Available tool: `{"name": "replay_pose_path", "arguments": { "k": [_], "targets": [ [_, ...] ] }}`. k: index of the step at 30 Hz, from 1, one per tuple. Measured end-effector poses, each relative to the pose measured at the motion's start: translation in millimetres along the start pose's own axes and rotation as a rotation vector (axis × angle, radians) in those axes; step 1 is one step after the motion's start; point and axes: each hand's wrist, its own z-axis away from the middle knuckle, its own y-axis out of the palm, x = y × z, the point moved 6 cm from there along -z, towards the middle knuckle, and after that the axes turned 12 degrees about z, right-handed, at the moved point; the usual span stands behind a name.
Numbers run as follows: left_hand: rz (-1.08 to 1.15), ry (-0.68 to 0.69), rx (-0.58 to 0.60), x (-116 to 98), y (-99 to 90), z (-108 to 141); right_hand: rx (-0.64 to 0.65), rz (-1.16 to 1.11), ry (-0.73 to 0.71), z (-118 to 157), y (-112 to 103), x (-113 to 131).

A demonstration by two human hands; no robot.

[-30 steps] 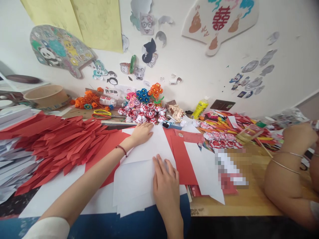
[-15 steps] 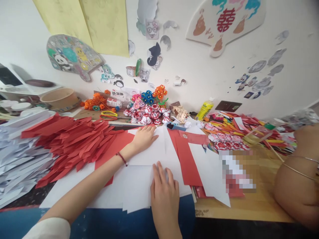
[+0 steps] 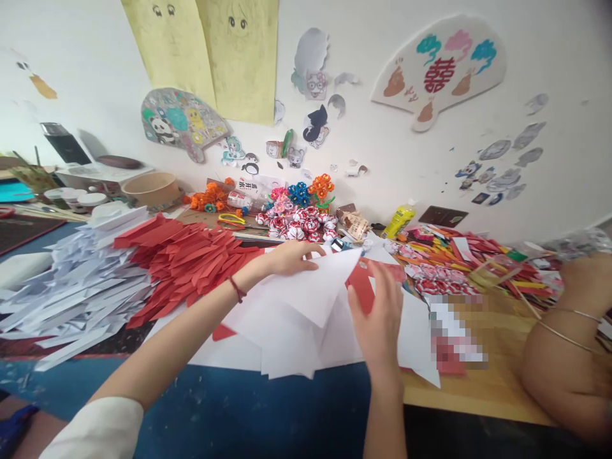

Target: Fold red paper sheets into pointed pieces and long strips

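Note:
My left hand (image 3: pixel 292 257) grips the far edge of a white sheet of paper (image 3: pixel 313 290), which is lifted and tilted, its right corner in the air. Just right of that corner, my right hand (image 3: pixel 380 309) is raised with thumb and fingers apart, holding nothing. More white paper (image 3: pixel 289 354) lies beneath the lifted sheet on the blue table (image 3: pixel 229 408). Red paper (image 3: pixel 359 287) shows partly behind my right hand. Left of my left forearm lie a heap of folded red paper strips (image 3: pixel 186 261) and a heap of white strips (image 3: pixel 90 274).
Paper flowers (image 3: pixel 299 223) in red and white stand along the wall, near a yellow bottle (image 3: pixel 399 220) and a round tub (image 3: pixel 150 190). Coloured strips (image 3: pixel 459 248) are piled at right. Another person's arm (image 3: pixel 568 344) rests on the wooden board (image 3: pixel 497 386).
Both hands were lying flat on the paper. My left hand has lifted a sheet, and my right hand has risen forward and to the right. The view has shifted left.

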Motion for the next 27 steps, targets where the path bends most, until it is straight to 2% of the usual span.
{"name": "replay_pose_path", "arguments": {
  "k": [2, 5, 7, 9, 11, 14, 17, 19, 23, 25, 27],
  "targets": [
    [-0.044, 0.106, 0.084, -16.7, -4.2, -5.6, 0.046, -0.012, -0.077, -24.7, -0.9, -9.7],
    [-0.137, 0.173, 0.142, -27.9, -0.4, -17.0, 0.3, -0.119, -0.088, -40.5, 13.8, -24.8],
    [-0.185, 0.206, 0.174, -31.0, 10.1, -24.0, 0.509, -0.229, -0.017, -34.8, 30.5, -35.5],
    [-0.258, 0.237, 0.165, -32.2, 22.7, -28.3, 0.587, -0.288, 0.054, -23.9, 43.4, -45.7],
    [-0.357, 0.281, 0.081, -33.1, 33.5, -27.8, 0.608, -0.307, 0.09, -11.5, 54.4, -54.0],
    [-0.456, 0.38, -0.073, -32.6, 50.1, -17.2, 0.57, -0.271, 0.162, 3.1, 64.6, -65.7],
    [-0.463, 0.435, -0.097, -21.5, 69.9, -4.8, 0.529, -0.258, 0.155, 11.0, 68.3, -67.1],
    [-0.469, 0.421, -0.087, -8.5, 79.6, -1.5, 0.43, -0.194, 0.113, 13.4, 63.8, -63.8],
    [-0.484, 0.382, -0.089, 13.7, 85.1, -6.8, 0.095, 0.003, 0.042, 28.5, 40.4, -46.3],
    [-0.484, 0.381, -0.106, 17.8, 83.4, -11.7, 0.045, 0.004, -0.006, 43.5, 34.8, -30.5],
    [-0.482, 0.388, -0.128, 17.4, 81.7, -15.4, 0.113, -0.002, -0.088, 58.2, 38.0, -11.6]
  ]
}}
